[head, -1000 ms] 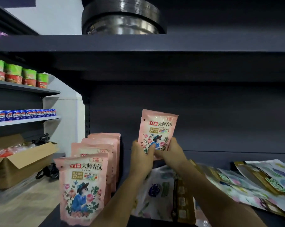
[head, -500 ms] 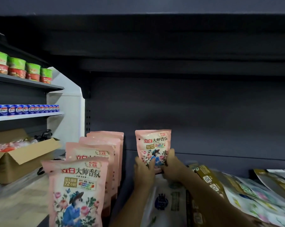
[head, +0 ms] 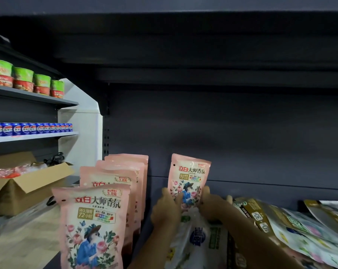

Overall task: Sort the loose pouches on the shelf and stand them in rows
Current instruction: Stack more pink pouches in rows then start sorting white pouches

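A pink flowered pouch point(head: 189, 175) stands upright near the back of the dark shelf, held at its lower corners by both hands. My left hand point(head: 165, 209) grips its left side and my right hand point(head: 211, 204) its right side. To the left, a row of several matching pink pouches point(head: 98, 220) stands one behind another. Under my forearms lies a white pouch point(head: 195, 241) flat on the shelf. Loose gold and white pouches point(head: 276, 224) lie overlapped at the right.
The shelf's dark back panel point(head: 242, 142) rises behind the pouches, with another shelf overhead. At left, a separate rack holds green-lidded cups point(head: 22, 78) and blue cans point(head: 30, 129). An open cardboard box point(head: 26, 183) sits on the wooden floor.
Both hands have lowered the pink pouch from mid-air toward the shelf's back and hold it lower down. The camera has tilted down and moved closer.
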### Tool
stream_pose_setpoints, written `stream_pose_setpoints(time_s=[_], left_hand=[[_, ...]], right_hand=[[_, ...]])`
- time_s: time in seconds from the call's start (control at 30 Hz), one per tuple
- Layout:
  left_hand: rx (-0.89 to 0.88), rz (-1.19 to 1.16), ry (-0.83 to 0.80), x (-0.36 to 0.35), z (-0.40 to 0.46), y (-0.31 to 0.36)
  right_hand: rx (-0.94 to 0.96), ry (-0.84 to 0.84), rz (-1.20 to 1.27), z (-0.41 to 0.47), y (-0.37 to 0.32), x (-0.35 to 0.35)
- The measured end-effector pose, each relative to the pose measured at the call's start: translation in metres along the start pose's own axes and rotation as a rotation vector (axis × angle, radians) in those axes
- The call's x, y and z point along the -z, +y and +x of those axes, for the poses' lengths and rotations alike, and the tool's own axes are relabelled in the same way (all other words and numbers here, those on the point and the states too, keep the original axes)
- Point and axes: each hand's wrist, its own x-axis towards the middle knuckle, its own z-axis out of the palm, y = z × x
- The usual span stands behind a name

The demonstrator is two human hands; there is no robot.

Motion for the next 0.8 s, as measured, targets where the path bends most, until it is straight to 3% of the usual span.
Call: stream_pose_setpoints(time_s=[0.13,0.33,0.8], left_hand=[[-0.015,0.039,0.0,-0.001,-0.002,-0.001],[-0.009,-0.151,-0.001,-0.001,-0.003,-0.001],[-0.002,-0.256,-0.028,-0.004,-0.009,0.003]], right_hand=[[0.009,0.01,-0.052,-0.002,0.001,0.0],[0.039,0.017,-0.088,0.001,0.007,-0.004],[0.103,-0.009,-0.166,-0.016,0.012,0.008]])
